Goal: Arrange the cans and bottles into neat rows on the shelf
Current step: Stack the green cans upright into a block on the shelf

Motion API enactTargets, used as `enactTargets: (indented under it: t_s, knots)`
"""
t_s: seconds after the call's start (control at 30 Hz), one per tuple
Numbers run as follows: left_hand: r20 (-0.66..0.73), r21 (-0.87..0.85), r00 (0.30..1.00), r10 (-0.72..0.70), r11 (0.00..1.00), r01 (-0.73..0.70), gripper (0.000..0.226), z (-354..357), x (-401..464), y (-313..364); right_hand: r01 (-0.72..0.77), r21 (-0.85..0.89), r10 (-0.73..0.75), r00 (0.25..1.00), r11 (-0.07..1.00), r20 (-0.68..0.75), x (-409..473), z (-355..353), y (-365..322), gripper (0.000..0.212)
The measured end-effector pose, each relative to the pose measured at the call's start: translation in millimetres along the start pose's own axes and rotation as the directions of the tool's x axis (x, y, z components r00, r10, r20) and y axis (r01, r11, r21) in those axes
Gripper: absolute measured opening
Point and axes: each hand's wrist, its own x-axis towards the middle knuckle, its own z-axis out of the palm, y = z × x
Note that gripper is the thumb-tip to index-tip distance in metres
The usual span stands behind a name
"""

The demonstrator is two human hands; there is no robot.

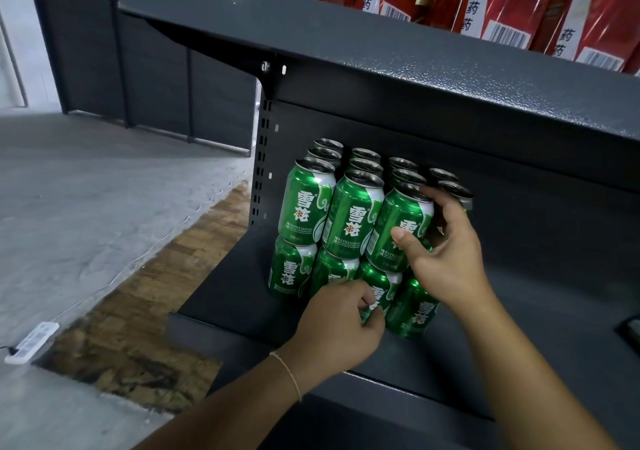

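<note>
Several green beer cans [353,214] stand stacked two layers high at the left end of a dark grey shelf [540,293]. They form rows running back toward the rear panel. My right hand [446,252] grips the front top can of the third column [398,227], thumb on its front and fingers curled behind it. My left hand [339,325] is curled round a bottom-layer can [379,290], covering its lower part. Another bottom can [414,309] stands just right of it, at the front. The cans behind my right hand are partly hidden.
An upper shelf board [415,78] overhangs the cans and carries red packaged goods [519,2]. A dark object [630,331] lies at the shelf's far right. To the left are a grey floor, a worn wooden patch and a white power strip [31,342].
</note>
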Motion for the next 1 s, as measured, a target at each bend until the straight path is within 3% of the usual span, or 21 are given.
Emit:
enactTargets:
  t_s: [0.3, 0.5, 0.7, 0.87, 1.0]
  knots:
    - [0.013, -0.015, 1.0, 0.003, 1.0, -0.003, 0.016, 5, 1, 5, 0.035, 0.033, -0.034, 0.999, 0.999, -0.022, -4, -6, 1, 0.068]
    - [0.054, -0.097, 0.996, 0.077, 0.993, -0.072, 0.022, 17, 1, 29, 0.051, 0.117, -0.033, 0.988, 0.992, -0.153, -11, -28, 11, 0.04]
    - [0.019, -0.155, 0.981, 0.192, 0.97, -0.187, 0.014, 54, 11, 67, 0.0, 0.049, 0.012, 0.968, 0.999, -0.249, -21, -81, 41, 0.02]
    - [0.11, -0.155, 0.972, 0.209, 0.969, -0.191, 0.023, 106, 20, 98, -0.07, 0.021, 0.073, 0.945, 0.997, -0.319, -32, -144, 69, 0.013]
    - [0.162, -0.16, 0.959, 0.232, 0.965, -0.206, 0.015, 155, 32, 125, -0.127, -0.004, 0.115, 0.915, 0.992, -0.387, -40, -198, 98, 0.011]
